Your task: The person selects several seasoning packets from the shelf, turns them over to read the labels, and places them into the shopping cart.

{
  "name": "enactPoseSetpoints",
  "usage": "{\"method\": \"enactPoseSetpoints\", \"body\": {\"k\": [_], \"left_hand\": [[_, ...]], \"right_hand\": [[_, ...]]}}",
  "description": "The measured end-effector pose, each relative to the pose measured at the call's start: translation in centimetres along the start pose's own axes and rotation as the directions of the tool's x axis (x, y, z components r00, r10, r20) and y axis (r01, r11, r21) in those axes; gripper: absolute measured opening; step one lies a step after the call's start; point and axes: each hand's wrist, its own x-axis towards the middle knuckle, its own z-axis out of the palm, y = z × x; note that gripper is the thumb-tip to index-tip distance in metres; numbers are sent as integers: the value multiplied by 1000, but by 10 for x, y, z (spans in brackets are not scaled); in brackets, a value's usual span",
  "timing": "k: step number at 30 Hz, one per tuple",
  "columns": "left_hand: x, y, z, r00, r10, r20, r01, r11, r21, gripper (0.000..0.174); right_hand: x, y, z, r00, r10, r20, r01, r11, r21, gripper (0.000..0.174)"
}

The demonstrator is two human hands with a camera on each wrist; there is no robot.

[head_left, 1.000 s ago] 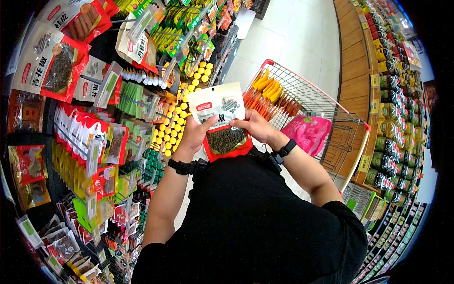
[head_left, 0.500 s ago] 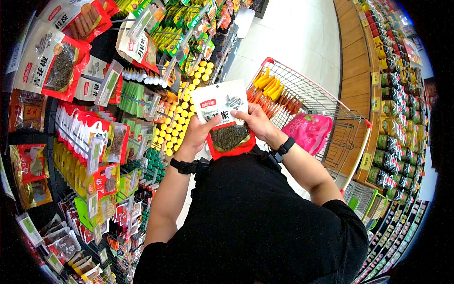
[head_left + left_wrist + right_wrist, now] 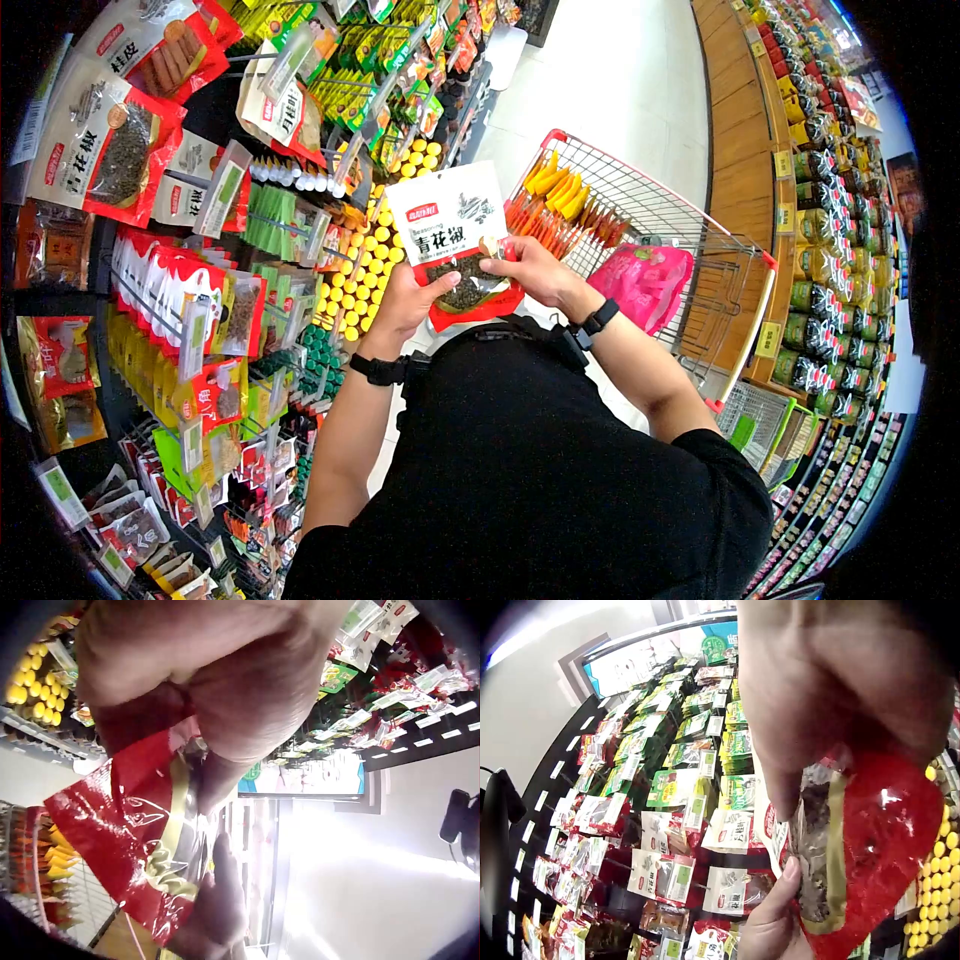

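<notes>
A seasoning packet [image 3: 450,210] is held in front of the chest by both hands. Its upper part is white with dark lettering and a red label; below that, dark peppercorns show through a clear window above a red base. My left hand [image 3: 402,305] grips the packet's left edge, thumb lying on the window. From the opposite side my right hand [image 3: 545,272] pinches the right edge, its thumb also over the window. Seen from the right wrist, the red base [image 3: 892,847] shines and the window [image 3: 815,855] is wrinkled. Most of the fingers are hidden behind the packet.
A shopping cart [image 3: 715,225] stands ahead to the right, holding orange-and-yellow packets [image 3: 560,190] and a pink bag [image 3: 640,285]. Hanging seasoning packets [image 3: 105,145] fill the racks at left, with yellow-capped containers [image 3: 365,265] beyond. Shelves of jars [image 3: 825,260] line the right.
Both thumbs have shifted down the packet from the lettering onto the window, so the large print is now uncovered. The packet stays gripped by both hands.
</notes>
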Motion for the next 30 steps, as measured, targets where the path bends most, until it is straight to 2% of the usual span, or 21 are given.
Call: {"method": "enactPoseSetpoints", "body": {"k": [4, 7, 8, 11, 12, 15, 16, 20, 21, 23, 24, 25, 26, 27, 29, 30], "left_hand": [[-1, 0, -6, 1000, -15, -5, 15, 999, -34, 36], [3, -4, -7, 999, -33, 12, 34, 998, -46, 36], [3, -2, -5, 999, -37, 7, 37, 998, -47, 36], [7, -2, -3, 999, -22, -24, 22, 1000, -7, 36], [8, -2, -2, 999, -12, -39, 13, 1000, 13, 37], [10, 5, 7, 985, -1, -175, -6, 999, -42, 35], [13, 1, 5, 988, 15, -152, -26, 997, -74, 36], [14, 4, 11, 993, 48, -105, -35, 992, 124, 33], [17, -1, 7, 996, 81, 28, -85, 974, 209, 38], [16, -6, 12, 979, 147, 138, -189, 909, 371, 46], [12, 8, 22, 952, 169, 254, -260, 885, 387, 56], [14, 1, 17, 936, 214, 278, -342, 729, 592, 55], [13, 9, 21, 927, 241, 288, -369, 719, 588, 53], [11, 17, 25, 917, 266, 297, -394, 710, 584, 52], [16, 15, 19, 966, 183, 185, -249, 855, 454, 46], [19, 11, 16, 982, 131, 136, -174, 911, 375, 43]], "right_hand": [[-2, 2, 3, 999, -10, -37, 8, 999, -48, 29], [-2, 1, 4, 999, -3, -45, 3, 1000, 20, 24], [1, 5, 0, 1000, 0, -15, 1, 1000, 22, 26], [5, 13, -3, 995, -23, -97, 23, 1000, -1, 29], [3, 7, -1, 996, -54, -70, 51, 998, -46, 33], [9, 25, -10, 902, -265, -342, 141, 927, -346, 35], [11, 29, -16, 880, -329, -343, 162, 886, -435, 37], [-3, -7, 2, 954, -266, -140, 194, 901, -388, 48], [-7, -14, 11, 950, -303, -71, 260, 898, -356, 55], [-6, -8, 17, 938, -347, -14, 338, 922, -186, 60], [-7, -10, 16, 938, -346, 3, 340, 921, -192, 60], [-10, -15, 14, 938, -345, 22, 342, 919, -197, 59], [-10, -19, 13, 938, -343, 44, 345, 917, -201, 59], [-8, -19, 13, 951, -308, 11, 303, 929, -213, 49], [-6, -13, 13, 956, -286, -71, 256, 925, -282, 39], [2, -1, 6, 951, -279, -135, 244, 941, -233, 35]]}}
